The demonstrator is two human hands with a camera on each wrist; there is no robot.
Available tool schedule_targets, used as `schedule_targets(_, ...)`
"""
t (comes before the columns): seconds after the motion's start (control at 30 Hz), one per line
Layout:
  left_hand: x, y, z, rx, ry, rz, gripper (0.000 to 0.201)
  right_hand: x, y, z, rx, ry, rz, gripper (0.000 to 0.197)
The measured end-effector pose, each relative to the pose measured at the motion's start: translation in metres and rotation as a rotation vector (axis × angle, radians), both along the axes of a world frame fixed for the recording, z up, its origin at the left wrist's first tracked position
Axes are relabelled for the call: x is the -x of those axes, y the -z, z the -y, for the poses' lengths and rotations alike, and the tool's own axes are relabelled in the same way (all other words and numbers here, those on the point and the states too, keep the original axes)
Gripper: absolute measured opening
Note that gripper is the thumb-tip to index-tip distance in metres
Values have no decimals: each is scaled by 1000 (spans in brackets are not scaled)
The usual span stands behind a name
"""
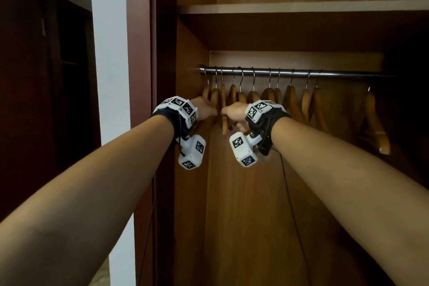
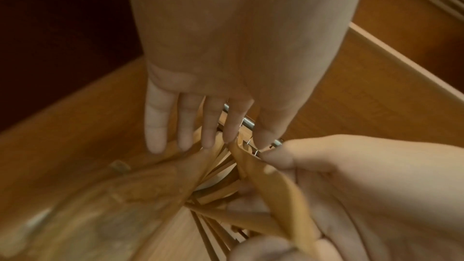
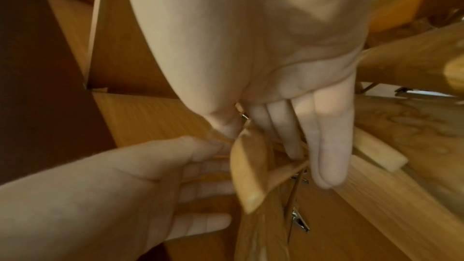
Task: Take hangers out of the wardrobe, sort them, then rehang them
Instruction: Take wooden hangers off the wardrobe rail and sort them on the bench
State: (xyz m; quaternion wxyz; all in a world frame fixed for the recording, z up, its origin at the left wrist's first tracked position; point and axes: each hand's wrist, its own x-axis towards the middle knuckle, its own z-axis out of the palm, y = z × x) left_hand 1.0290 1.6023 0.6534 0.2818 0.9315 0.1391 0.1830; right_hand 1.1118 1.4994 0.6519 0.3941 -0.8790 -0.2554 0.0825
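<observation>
Several wooden hangers (image 1: pixel 269 95) hang on a metal rail (image 1: pixel 301 73) inside the wardrobe. Both hands reach in at the rail's left end. My right hand (image 1: pixel 234 112) holds one wooden hanger (image 1: pixel 224 125) between thumb and fingers; the right wrist view shows this hanger (image 3: pixel 247 176) with the thumb (image 3: pixel 223 126) on its left and the fingers on its right. My left hand (image 1: pixel 205 109) is just left of it, its straight fingers (image 2: pixel 208 126) touching the neighbouring hangers (image 2: pixel 175 176). In the left wrist view the held hanger (image 2: pixel 271 182) runs under the right thumb.
A shelf (image 1: pixel 301 8) spans the wardrobe above the rail. The wardrobe's side wall (image 1: pixel 190 72) stands close to my left hand. One hanger (image 1: pixel 373 121) hangs apart at the far right. Metal clips (image 3: pixel 300 221) dangle below the hangers.
</observation>
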Motion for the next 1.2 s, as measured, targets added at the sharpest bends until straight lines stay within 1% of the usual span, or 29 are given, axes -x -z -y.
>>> schedule_targets(0.07, 4, 1, -5, 21, 19, 31, 30, 0, 2, -1, 40, -27, -41, 37)
schedule_targets(0.17, 12, 2, -11, 69, 40, 61, 25, 8, 7, -1, 79, -50, -49, 28)
schedule_targets(0.23, 19, 3, -15, 72, 44, 97, 26, 19, 9, -1, 62, -29, -37, 20)
schedule_targets(0.3, 30, 5, -18, 81, 48, 133, 26, 30, 11, -1, 27, 3, -30, 18)
schedule_targets(0.37, 41, 6, -19, 133, 60, 164, 25, 42, 15, -2, -18, 43, -42, 15)
schedule_targets(0.43, 54, 7, -17, 184, 75, 187, 23, 58, 20, 1, -63, 84, -45, 16)
schedule_targets(0.53, 72, 12, -10, 225, 112, 234, 18, 85, 27, 10, -130, 131, 26, 15)
schedule_targets(0.6, 83, 18, -4, 264, 160, 275, 14, 103, 33, 19, -170, 182, 114, 18)
schedule_targets(0.67, 92, 26, 3, 321, 219, 291, 14, 118, 43, 30, -208, 231, 196, 21)
schedule_targets(0.8, 107, 47, 27, 400, 347, 273, 16, 150, 64, 63, -238, 359, 255, 29)
schedule_targets(0.93, 115, 64, 65, 476, 466, 215, 20, 182, 74, 110, -203, 484, 285, 20)
schedule_targets(1.1, 127, 77, 134, 490, 644, 126, 19, 219, 81, 186, -132, 636, 301, 15)
schedule_targets(1.2, 138, 77, 182, 502, 745, 86, 15, 249, 82, 236, -115, 718, 304, 20)
